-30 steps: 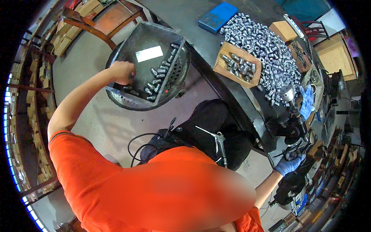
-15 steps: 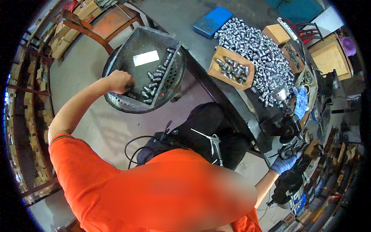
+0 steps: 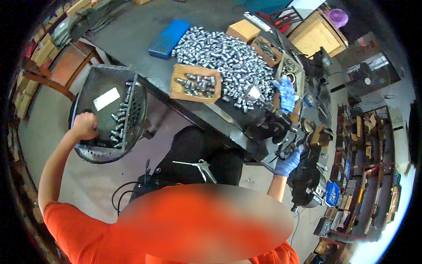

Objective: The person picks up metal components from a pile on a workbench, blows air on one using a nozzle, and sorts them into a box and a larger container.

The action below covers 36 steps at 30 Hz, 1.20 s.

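My bare left hand [image 3: 85, 126] is curled into a fist over the near left part of a grey metal tray [image 3: 94, 75]. Whatever lies inside its fingers is hidden. Along the tray's right side several small metal fittings [image 3: 118, 116] lie in a loose row. My right hand [image 3: 288, 163] wears a blue glove with dark fingertips, and its fingers curl at the front of a small dark bench machine [image 3: 274, 127]. What they grip there is too dark to make out. Beyond the machine, a second blue glove [image 3: 286, 94] rests near its metal chuck [image 3: 252, 93].
A large heap of shiny metal fittings [image 3: 228, 53] covers the bench [image 3: 127, 31]. Beside it are an open cardboard box [image 3: 180, 93] of fittings and a blue case [image 3: 169, 38]. An air blow gun [image 3: 202, 167] lies on my lap. Shelves [image 3: 365, 171] stand at right.
The view has swung to the right, so the tray and bench appear farther left. My left hand stays closed over the tray, and my right hand stays by the machine.
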### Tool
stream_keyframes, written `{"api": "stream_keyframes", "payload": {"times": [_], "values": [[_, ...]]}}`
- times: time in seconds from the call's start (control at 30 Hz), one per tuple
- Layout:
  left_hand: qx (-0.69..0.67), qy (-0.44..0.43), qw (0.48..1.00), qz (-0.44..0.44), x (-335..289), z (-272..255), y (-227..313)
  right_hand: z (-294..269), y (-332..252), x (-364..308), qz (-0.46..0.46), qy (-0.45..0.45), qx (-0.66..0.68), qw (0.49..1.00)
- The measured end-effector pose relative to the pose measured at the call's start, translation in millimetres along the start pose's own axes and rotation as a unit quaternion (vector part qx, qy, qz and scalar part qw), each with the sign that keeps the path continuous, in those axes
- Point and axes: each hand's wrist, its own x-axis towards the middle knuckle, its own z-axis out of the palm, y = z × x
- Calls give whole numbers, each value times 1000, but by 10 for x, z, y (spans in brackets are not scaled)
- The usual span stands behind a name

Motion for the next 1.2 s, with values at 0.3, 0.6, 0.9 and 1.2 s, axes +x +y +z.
{"api": "stream_keyframes", "payload": {"times": [0.3,0.6,0.9,1.2], "values": [[-650,27,701,292,1060,-1033,1762,94,0,-24,7,21,-49,999],[-771,-6,580,263,1718,-937,3332,74,-1,-13,3,30,-34,999],[-712,-2,620,331,1800,-994,3304,213,-160,-183,-6,40,-44,998],[-681,31,633,368,1802,-970,3318,660,-637,373,-88,27,-72,993]]}}
